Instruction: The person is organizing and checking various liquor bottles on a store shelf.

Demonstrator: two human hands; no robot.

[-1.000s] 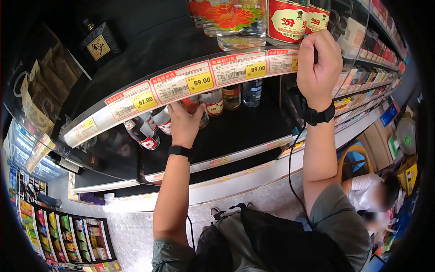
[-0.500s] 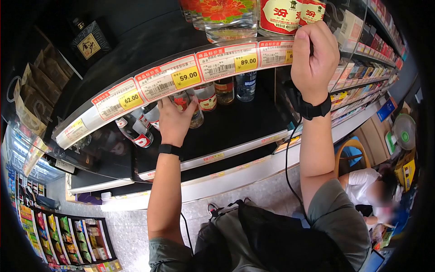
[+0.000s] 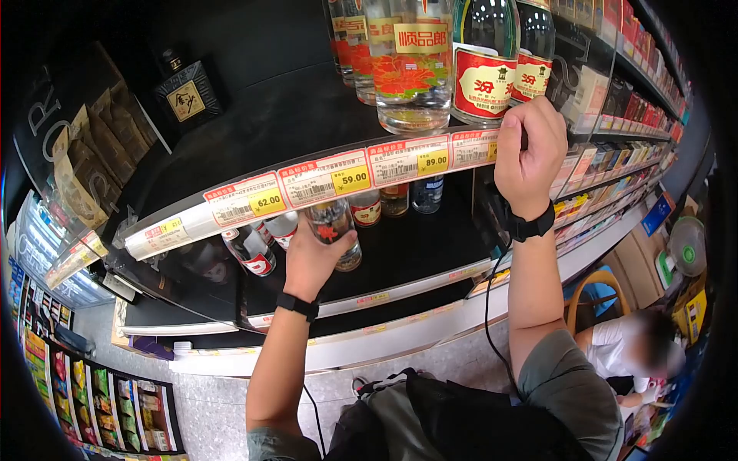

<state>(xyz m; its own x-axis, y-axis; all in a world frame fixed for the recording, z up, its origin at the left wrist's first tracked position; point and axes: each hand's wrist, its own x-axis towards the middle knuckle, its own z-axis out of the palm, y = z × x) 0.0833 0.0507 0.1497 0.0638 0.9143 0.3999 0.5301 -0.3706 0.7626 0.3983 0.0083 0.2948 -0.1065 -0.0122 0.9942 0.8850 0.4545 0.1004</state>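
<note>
bottle point(image 3: 333, 229) in left hand point(image 3: 310, 261), price-tag rail point(image 3: 323, 183) overhanging, other bottles point(image 3: 250, 249) just beside.

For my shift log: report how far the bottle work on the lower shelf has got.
Done: the left hand is closed round a clear bottle at the lower shelf front. In hand: that bottle, held below the upper shelf edge, which the right hand grips. Left: the bottle is not yet clear of the shelf.

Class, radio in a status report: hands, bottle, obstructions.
Left hand shut on clear bottle, lower shelf. Right hand fisted at price strip, upper shelf. Strip overhangs bottle top.
</note>
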